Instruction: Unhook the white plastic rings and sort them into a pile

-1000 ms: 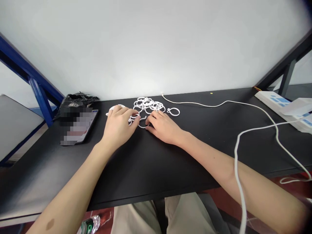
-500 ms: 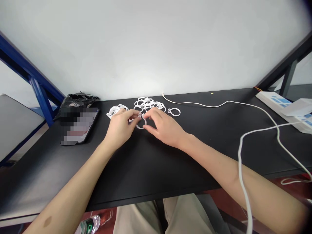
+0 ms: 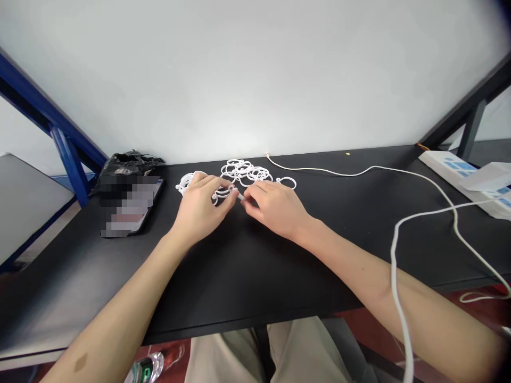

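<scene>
In the head view, both hands meet over the black table [image 3: 247, 276], busy with one white ring [image 3: 240, 196]. The left hand [image 3: 202, 208] pinches it between thumb and fingers near its small loop; the right hand [image 3: 279, 208] grips its other end, thumb and fingertips brought close together. The ring appears tilted, seen nearly edge-on, so whether it is closed or open cannot be told; work on this piece looks unfinished. More rings lie around: a tangled pile [image 3: 241, 170] beyond the fingertips, toward the wall [image 3: 255, 80]; a lone ring [image 3: 278, 180] just right of the pile; a cluster [image 3: 184, 183] partly hidden behind the left hand; and a few strays [image 3: 215, 199] by its fingers. The cluster, set apart from the pile, may be pieces already handled or ones waiting; nothing settles which. Judging by the many loose rings, the work seems midway, neither just begun nor surely near its end.
</scene>
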Demonstrator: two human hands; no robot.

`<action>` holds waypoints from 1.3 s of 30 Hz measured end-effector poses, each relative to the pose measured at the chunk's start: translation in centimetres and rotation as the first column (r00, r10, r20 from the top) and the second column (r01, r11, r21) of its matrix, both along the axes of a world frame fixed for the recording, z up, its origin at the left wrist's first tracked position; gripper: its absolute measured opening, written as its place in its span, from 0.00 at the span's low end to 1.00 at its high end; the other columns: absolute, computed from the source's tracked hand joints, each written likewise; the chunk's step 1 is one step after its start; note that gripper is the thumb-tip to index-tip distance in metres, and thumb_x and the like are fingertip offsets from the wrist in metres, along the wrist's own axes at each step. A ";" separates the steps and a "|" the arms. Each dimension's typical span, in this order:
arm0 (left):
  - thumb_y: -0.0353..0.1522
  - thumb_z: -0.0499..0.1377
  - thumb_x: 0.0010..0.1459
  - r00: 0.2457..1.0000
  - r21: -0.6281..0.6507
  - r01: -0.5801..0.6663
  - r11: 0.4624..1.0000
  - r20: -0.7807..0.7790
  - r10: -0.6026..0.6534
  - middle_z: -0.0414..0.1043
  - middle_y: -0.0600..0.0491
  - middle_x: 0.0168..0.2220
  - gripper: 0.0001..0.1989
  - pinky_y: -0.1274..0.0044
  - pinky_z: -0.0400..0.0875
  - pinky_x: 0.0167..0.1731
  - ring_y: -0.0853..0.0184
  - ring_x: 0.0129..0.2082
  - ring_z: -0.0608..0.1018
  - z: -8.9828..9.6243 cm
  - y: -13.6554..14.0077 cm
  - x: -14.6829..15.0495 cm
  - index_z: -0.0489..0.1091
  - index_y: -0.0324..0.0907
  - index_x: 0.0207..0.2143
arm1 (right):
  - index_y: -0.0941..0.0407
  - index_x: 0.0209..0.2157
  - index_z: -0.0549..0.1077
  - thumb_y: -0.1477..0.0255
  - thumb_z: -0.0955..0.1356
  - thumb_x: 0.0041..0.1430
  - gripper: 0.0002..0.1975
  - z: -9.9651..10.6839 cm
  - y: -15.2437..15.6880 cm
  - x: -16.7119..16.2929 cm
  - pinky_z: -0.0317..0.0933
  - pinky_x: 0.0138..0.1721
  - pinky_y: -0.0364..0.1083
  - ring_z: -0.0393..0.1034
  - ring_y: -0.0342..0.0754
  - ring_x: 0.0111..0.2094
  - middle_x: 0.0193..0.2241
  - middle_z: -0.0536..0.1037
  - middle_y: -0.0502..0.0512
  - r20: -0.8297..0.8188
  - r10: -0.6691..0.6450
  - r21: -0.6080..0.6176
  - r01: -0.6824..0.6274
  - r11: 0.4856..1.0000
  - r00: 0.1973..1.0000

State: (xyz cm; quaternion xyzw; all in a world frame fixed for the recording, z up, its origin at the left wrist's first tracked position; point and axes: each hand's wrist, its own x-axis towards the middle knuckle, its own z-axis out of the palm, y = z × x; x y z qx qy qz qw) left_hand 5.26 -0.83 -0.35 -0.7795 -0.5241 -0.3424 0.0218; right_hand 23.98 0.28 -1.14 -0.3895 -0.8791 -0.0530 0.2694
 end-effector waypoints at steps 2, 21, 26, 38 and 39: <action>0.36 0.58 0.61 1.000 -0.011 0.017 1.000 -0.021 -0.017 0.77 0.53 0.36 0.07 0.73 0.68 0.40 0.62 0.40 0.71 0.1 0.0 -0.1 0.74 0.43 0.36 | 0.59 0.34 0.74 0.71 0.63 0.66 0.10 0.2 0.0 0.0 0.61 0.37 0.47 0.70 0.49 0.36 0.32 0.77 0.56 0.085 -0.002 0.065 -0.003 0.998 0.996; 0.35 0.56 0.65 0.963 0.059 0.226 0.972 -0.163 -0.214 0.76 0.51 0.30 0.10 0.74 0.69 0.36 0.63 0.37 0.72 -1.0 0.3 -0.8 0.76 0.41 0.38 | 0.60 0.53 0.70 0.69 0.67 0.64 0.17 0.0 0.0 0.4 0.67 0.46 0.53 0.72 0.55 0.47 0.47 0.76 0.61 0.004 0.075 -0.344 -0.069 0.936 0.997; 0.34 0.55 0.66 0.963 0.107 0.226 0.968 -0.174 -0.206 0.76 0.50 0.29 0.11 0.72 0.69 0.36 0.63 0.35 0.71 -1.0 0.2 -0.5 0.76 0.41 0.36 | 0.58 0.50 0.72 0.70 0.66 0.64 0.15 0.0 0.0 0.4 0.66 0.47 0.52 0.72 0.53 0.46 0.45 0.78 0.59 -0.063 0.072 -0.338 -0.089 0.937 0.995; 0.36 0.56 0.63 0.971 -0.031 -0.032 0.999 -0.236 0.024 0.77 0.49 0.33 0.09 0.69 0.68 0.38 0.57 0.41 0.72 -0.6 1.1 -2.2 0.74 0.43 0.35 | 0.63 0.59 0.66 0.60 0.66 0.62 0.29 0.4 2.9 3.7 0.59 0.56 0.60 0.63 0.64 0.57 0.55 0.70 0.69 0.155 -0.355 -0.260 0.385 0.886 0.922; 0.36 0.56 0.62 0.958 -0.032 -0.080 0.996 -0.277 0.068 0.77 0.49 0.33 0.09 0.68 0.68 0.38 0.55 0.41 0.72 -0.6 1.2 -2.4 0.74 0.43 0.34 | 0.64 0.58 0.67 0.62 0.66 0.62 0.27 0.5 3.3 4.3 0.60 0.55 0.61 0.63 0.66 0.57 0.55 0.70 0.71 0.208 -0.421 -0.254 0.465 0.848 0.883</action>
